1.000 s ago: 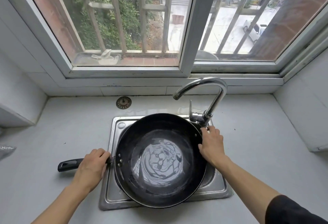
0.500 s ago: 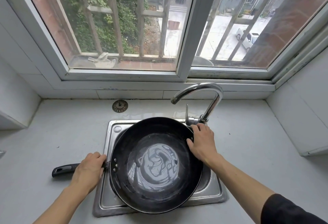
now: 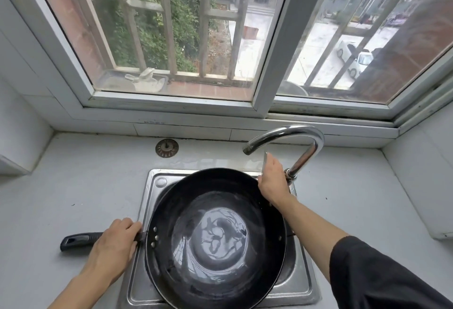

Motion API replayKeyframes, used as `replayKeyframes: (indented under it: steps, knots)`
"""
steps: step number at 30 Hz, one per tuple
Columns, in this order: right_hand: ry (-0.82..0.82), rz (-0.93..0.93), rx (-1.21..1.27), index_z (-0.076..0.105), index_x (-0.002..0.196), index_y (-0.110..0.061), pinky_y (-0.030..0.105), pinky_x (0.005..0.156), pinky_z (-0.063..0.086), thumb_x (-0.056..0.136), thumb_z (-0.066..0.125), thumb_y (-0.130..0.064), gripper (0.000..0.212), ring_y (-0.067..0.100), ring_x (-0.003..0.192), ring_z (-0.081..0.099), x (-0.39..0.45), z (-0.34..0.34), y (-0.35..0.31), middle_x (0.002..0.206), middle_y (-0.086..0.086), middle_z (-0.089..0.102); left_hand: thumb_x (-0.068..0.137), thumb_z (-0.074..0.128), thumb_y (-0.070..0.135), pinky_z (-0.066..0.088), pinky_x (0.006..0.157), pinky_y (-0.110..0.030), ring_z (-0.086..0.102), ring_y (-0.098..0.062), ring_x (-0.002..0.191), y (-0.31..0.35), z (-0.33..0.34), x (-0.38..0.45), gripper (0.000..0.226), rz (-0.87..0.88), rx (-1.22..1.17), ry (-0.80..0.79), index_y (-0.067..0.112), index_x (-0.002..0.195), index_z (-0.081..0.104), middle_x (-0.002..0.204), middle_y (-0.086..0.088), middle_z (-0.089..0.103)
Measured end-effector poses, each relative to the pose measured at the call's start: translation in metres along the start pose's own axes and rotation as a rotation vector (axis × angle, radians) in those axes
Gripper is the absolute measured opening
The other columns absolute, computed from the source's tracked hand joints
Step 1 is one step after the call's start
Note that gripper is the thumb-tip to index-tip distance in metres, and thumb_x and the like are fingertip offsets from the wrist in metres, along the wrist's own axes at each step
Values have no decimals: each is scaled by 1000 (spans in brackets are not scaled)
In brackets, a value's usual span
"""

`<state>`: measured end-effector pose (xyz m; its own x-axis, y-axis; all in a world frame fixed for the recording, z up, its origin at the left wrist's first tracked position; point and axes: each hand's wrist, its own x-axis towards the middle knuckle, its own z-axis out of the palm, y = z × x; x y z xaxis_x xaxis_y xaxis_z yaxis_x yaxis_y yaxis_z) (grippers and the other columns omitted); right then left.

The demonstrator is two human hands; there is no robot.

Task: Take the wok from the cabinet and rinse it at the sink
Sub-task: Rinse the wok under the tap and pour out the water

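Note:
A black wok (image 3: 215, 235) sits across the small steel sink (image 3: 157, 183), with a shallow film of water in its bottom. My left hand (image 3: 112, 247) grips the wok's black handle (image 3: 76, 240), which points left over the counter. My right hand (image 3: 272, 179) is at the far right rim of the wok, its fingers wrapped around the upright lever of the chrome tap (image 3: 301, 142). The tap's spout curves left above the wok. No water runs from it.
A round metal drain strainer (image 3: 167, 147) lies on the pale counter (image 3: 73, 186) behind the sink. A barred window (image 3: 171, 39) rises right behind the counter. White tiled walls close in at left and right.
My right hand has left the wok's right rim and moved up to the tap lever. The view has shifted closer. My left hand stays on the handle.

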<state>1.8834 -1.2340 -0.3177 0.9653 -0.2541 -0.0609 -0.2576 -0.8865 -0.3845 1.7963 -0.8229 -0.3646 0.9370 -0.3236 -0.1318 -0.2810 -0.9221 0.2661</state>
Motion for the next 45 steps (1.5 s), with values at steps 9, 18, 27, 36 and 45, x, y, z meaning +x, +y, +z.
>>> replayKeyframes:
  steps: [9,18,27,36,45]
  knots:
    - [67,-25,-60,41,119,-6,42,72,48,72,51,16,53,30,83,52,12,10,10,95,11,54,59,82,5,47,44,-33,52,-20,69,3,-2,-2,38,-24,-34,14,22,81,57,79,6,51]
    - [84,-48,-28,27,146,-7,44,88,49,80,54,9,73,35,102,56,9,13,16,122,15,56,60,82,4,46,46,-31,51,-18,72,7,-6,-4,37,-44,-52,15,22,82,58,81,8,52]
    - [76,-60,-18,23,150,-7,40,92,46,84,53,7,73,33,107,55,7,12,16,128,16,54,61,82,5,47,47,-32,51,-19,73,7,-5,-4,36,-45,-37,16,20,83,59,82,6,53]
    - [75,-65,-5,22,150,-6,40,92,47,83,53,8,75,32,107,54,6,12,16,127,17,53,62,82,5,45,48,-29,50,-17,73,5,-2,-4,37,-45,-51,30,21,86,60,83,7,53]
    - [76,-69,2,23,148,-8,40,89,48,83,54,8,74,29,100,54,4,10,14,118,15,55,62,81,5,46,49,-31,49,-17,74,4,0,-4,36,-48,-45,27,21,86,59,83,6,53]
